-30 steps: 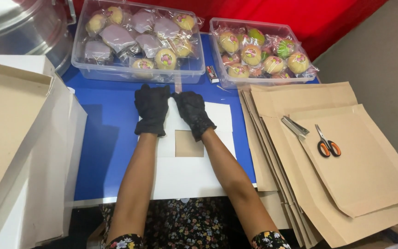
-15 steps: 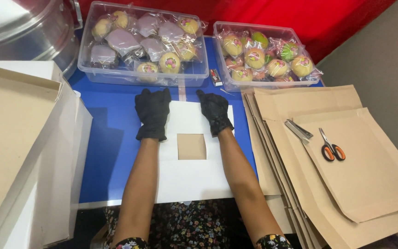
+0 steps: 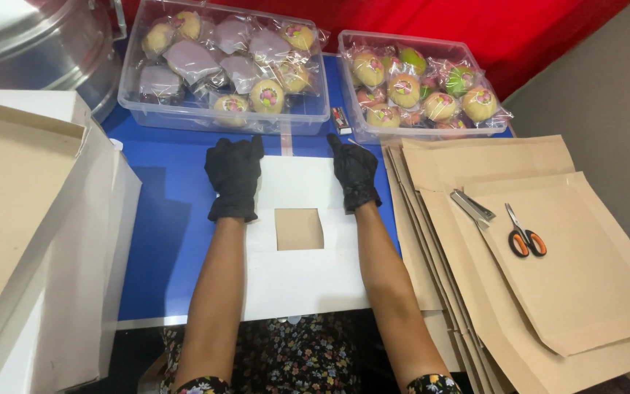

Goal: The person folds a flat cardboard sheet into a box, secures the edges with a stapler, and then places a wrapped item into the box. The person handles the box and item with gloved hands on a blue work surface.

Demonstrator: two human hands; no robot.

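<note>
The person is pressing the black-gloved left hand [image 3: 235,177] and right hand [image 3: 355,172], fingers extended and gripping nothing, on the flat white cardboard sheet with a square window [image 3: 297,252] lying on the blue table [image 3: 165,219], apparently unfolded and unfilled.

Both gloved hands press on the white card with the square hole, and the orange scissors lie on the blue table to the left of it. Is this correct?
Not quite. The head view shows the orange scissors on the brown envelopes, right of the white card, not on the blue table. The left hand and right hand, both gloved, do press on the card.
</note>
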